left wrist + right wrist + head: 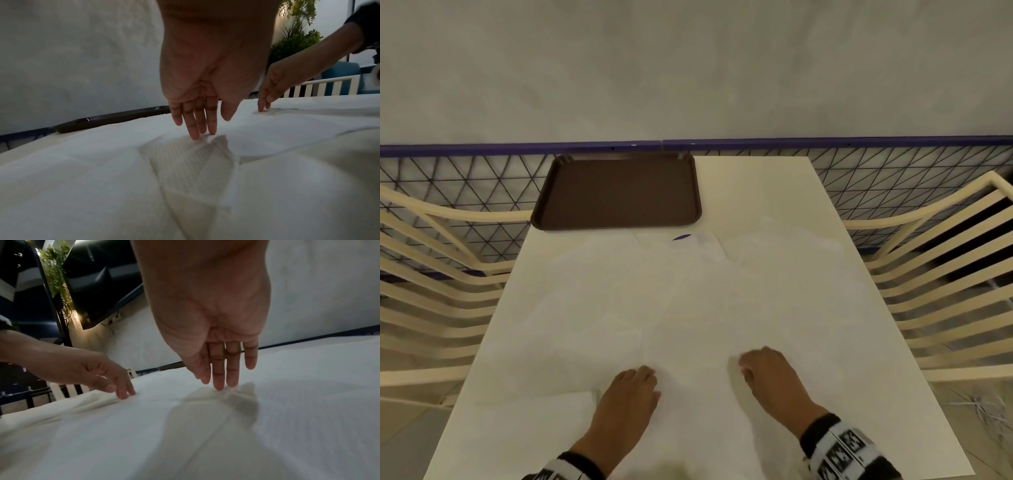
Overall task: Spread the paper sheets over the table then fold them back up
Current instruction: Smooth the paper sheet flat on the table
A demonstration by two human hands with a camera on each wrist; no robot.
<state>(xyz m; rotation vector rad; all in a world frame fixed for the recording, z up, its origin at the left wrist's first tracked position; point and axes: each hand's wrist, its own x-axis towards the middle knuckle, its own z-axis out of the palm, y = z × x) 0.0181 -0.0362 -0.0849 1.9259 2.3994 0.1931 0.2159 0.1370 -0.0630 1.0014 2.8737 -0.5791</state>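
Several thin white paper sheets (688, 301) lie spread and overlapping across the white table (756, 185). My left hand (640, 377) is at the near middle, its straight fingers pointing down with the fingertips (195, 136) touching a sheet (102, 162) at a raised crease. A little to the right, my right hand (753, 366) does the same; its fingertips (219, 387) rest on the paper (287, 418). Neither hand grips anything. In the right wrist view the left hand (121, 392) appears on the left, and in the left wrist view the right hand (265, 104) appears on the right.
A brown tray (619, 192) sits at the table's far left corner. A small purple mark (683, 237) shows beside a far sheet. Cream slatted chairs (431, 291) (945, 274) flank the table. A wire fence with a purple rail (688, 144) runs behind it.
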